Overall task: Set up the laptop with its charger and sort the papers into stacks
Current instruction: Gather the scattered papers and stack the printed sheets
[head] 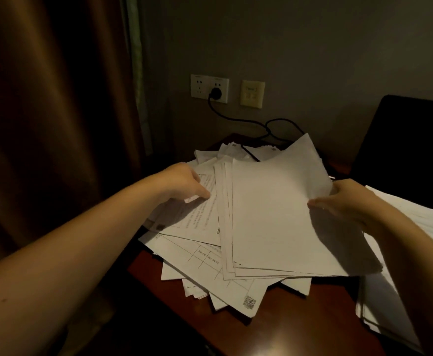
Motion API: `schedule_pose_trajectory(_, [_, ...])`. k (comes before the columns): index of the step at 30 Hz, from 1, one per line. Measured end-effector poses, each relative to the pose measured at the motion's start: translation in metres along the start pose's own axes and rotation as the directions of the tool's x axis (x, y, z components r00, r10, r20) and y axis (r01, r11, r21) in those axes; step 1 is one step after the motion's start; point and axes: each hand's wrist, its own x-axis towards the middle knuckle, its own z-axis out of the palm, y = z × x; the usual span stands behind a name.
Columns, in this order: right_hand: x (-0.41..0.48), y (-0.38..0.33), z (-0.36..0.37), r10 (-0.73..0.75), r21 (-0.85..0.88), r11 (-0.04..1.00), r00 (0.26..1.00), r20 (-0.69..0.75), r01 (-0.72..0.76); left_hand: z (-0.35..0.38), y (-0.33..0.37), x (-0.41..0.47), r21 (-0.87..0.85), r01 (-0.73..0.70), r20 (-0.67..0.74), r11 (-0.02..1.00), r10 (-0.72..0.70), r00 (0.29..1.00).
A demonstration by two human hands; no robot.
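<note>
Reddish-brown polished wooden table (274, 337) nearest, under a slumped heap of white printed paper sheets (202, 255) fanning out over its near-left corner.

Above the heap, held tilted: a thick bundle of white blank-faced sheets (269, 214). Long axis running away from the body, near edge low, far corner lifted. Pinched at its right edge by the right hand (346, 201), thumb on top, fingers tucked beneath.

Just beside the bundle's left edge, the left hand (184, 183), thumb laid on a printed sheet of the heap. Fingers hidden, so cannot tell whether gripping or only pressing.

Close to the right of the right hand, a flatter stack of white sheets (415, 219), probably a sorted pile. Judging from that: bundle sits between both hands but hangs from the right one alone, and likely wants carrying rightward, long axis in line with that stack, with the left steadying the heap. Possible risk: loose sheets slipping out of a one-sided pinch.

Farther back, a black cable (248, 122) looping over the far papers up to a black plug (215, 93) seated in a white wall socket (200, 86). At far right, a dark slab (410, 140): laptop or chair back, cannot tell.
</note>
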Motion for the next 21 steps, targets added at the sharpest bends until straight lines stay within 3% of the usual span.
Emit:
schedule_pose_trajectory(5, [0.001,0.007,-0.001,0.018,-0.001,1.0,0.993,-0.114,-0.018,-0.005,0.018,0.013,0.193,-0.267,0.142,0.944,0.242,0.96])
schedule_pose_trajectory(9, [0.001,0.011,-0.014,0.042,-0.019,0.999,0.987,-0.154,-0.046,-0.014,0.028,0.036,0.284,-0.24,0.242,0.928,0.173,0.955])
schedule_pose_trajectory(13, [0.005,0.016,-0.02,0.058,0.042,0.998,0.983,-0.174,-0.052,-0.019,0.03,0.05,0.338,-0.203,0.254,0.919,0.118,0.96])
schedule_pose_trajectory(21, [0.005,0.015,-0.018,0.038,0.148,0.989,0.988,-0.15,-0.015,-0.009,0.041,0.043,0.199,-0.301,0.231,0.933,0.254,0.939])
